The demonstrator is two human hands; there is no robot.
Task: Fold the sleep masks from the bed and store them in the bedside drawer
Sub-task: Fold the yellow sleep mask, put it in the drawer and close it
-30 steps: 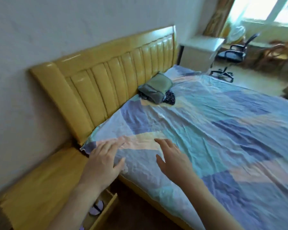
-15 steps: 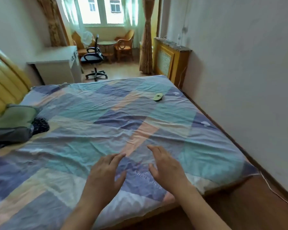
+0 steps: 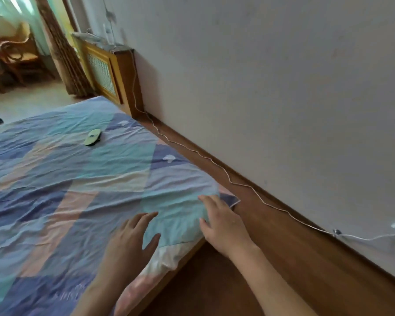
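Note:
A green sleep mask lies flat on the patchwork bed sheet, far from me toward the bed's far side. My left hand hovers over the sheet near the bed's near corner, fingers spread, holding nothing. My right hand is also open and empty, over the sheet's corner edge. Both hands are well short of the mask. The bedside drawer is out of view.
A grey wall runs along the right, with a white cable trailing on the wooden floor strip beside the bed. A wooden radiator cover and a curtain stand at the back; a wooden chair is at far left.
My view has swung right, from the headboard and bedside drawer across the bed to its far corner by the wall. Both hands stayed open and empty in front of me.

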